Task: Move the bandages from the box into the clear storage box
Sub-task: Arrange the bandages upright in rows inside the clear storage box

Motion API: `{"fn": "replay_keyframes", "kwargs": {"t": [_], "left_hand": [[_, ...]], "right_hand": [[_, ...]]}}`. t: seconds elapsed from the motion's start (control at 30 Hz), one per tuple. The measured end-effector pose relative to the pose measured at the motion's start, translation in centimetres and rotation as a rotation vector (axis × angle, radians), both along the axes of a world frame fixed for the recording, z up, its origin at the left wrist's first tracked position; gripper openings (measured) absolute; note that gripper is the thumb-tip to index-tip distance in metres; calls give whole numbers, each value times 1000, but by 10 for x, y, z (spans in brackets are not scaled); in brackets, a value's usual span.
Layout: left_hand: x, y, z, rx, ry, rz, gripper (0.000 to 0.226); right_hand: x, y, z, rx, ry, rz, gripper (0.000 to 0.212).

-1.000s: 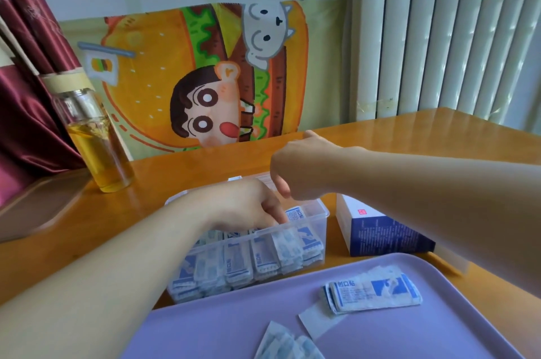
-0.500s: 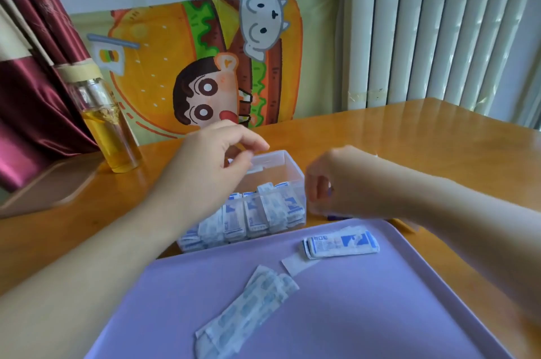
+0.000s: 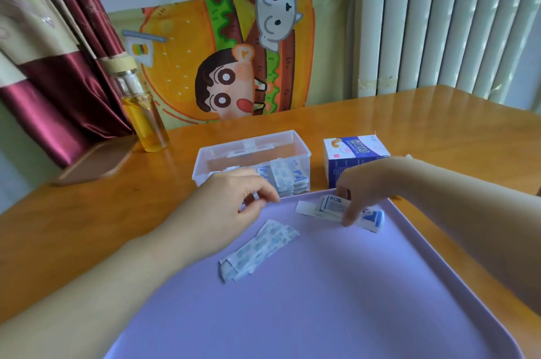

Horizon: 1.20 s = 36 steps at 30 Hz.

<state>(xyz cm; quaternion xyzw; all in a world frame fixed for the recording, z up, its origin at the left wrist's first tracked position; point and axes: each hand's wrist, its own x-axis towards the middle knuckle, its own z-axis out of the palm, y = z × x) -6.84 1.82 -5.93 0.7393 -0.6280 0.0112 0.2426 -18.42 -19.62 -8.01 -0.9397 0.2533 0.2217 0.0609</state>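
Wooden table (image 3: 87,212), burger-print cloth (image 3: 228,59) behind. Lavender tray (image 3: 322,300): loose bandages (image 3: 257,250) mid-tray; bandage stack (image 3: 330,206) at the far edge, pinched between thumb and fingers of the right hand (image 3: 363,185). Left hand (image 3: 231,206): fingers curled, over the tray's far rim; whether it holds anything cannot be told. Clear storage box (image 3: 304,153): behind the tray, part-filled with packed bandages (image 3: 289,180). Bandage box (image 3: 354,153): just right of it.

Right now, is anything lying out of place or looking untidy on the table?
Yes. A fanned bundle of bandages lies askew on the purple tray, outside the clear storage box. The right hand pinches a second stack at the tray's far edge. Nothing looks spilled.
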Motion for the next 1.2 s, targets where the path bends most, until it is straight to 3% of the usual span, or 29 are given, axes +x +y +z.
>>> {"fn": "replay_keyframes", "kwargs": {"t": [0.13,0.27,0.4,0.5,0.53,0.6,0.7,0.83,0.97,1.1,1.2], "left_hand": [[-1,7,4,83,-27,9,20],[-3,11,5,22,68,53,21],[-5,4,-1,34,498,176,17],[2,-5,-8,41,978,309,28],[5,-6,-9,39,1180,327,37],[12,-6,-12,70,1492,295,55],[21,-6,-22,122,1670,259,57],[25,-3,-30,137,1638,192,14],[33,0,-37,36,1603,132,26],[36,0,-42,-97,1428,178,20],[35,0,-43,-155,1399,190,17]], "right_hand": [[-5,-4,-4,99,3,-70,42],[-23,-3,2,203,-181,-87,23],[-25,19,17,773,-635,-149,13],[-13,46,22,1009,-712,-82,9],[-9,53,20,989,-710,-54,10],[0,64,14,731,-750,32,7],[13,71,-5,266,-843,183,7],[17,77,-22,90,-906,301,5],[16,72,-18,116,-995,288,20],[9,64,-19,174,-976,150,11],[9,63,-22,150,-947,134,10]]}}
